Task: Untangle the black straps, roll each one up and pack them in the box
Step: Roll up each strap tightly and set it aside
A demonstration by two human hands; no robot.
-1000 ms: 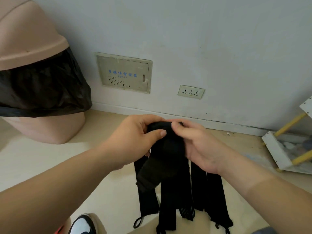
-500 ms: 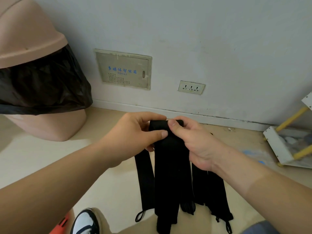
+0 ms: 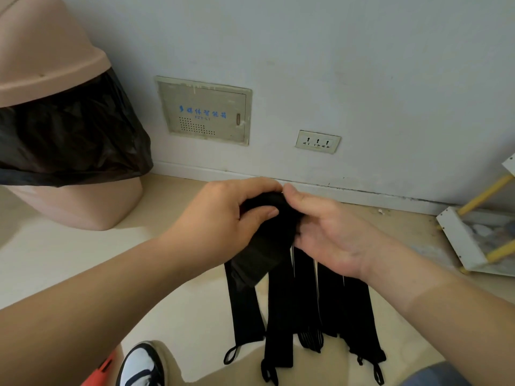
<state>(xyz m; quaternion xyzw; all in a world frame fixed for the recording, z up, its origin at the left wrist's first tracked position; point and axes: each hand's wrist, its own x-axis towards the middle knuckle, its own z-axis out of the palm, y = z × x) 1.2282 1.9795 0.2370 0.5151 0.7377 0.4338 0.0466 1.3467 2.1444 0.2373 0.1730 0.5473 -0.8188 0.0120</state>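
Several black straps (image 3: 281, 310) lie side by side on the beige floor, running toward me, with small loops at their near ends. My left hand (image 3: 223, 218) and my right hand (image 3: 326, 232) meet above their far ends, both gripping one black strap (image 3: 267, 240) whose top end is curled into a small roll between my fingers. A loose fold of that strap hangs below my left hand. No box is in view.
A pink bin (image 3: 69, 135) lined with a black bag stands at the left against the wall. A wall panel (image 3: 203, 112) and a socket (image 3: 317, 142) are on the wall. A white and yellow rack (image 3: 479, 240) sits at right. My shoe (image 3: 142, 366) is at the bottom.
The strap hung flat and straight from my fingers half a second ago. Now its top is rolled over and its lower part is bunched under my left hand.
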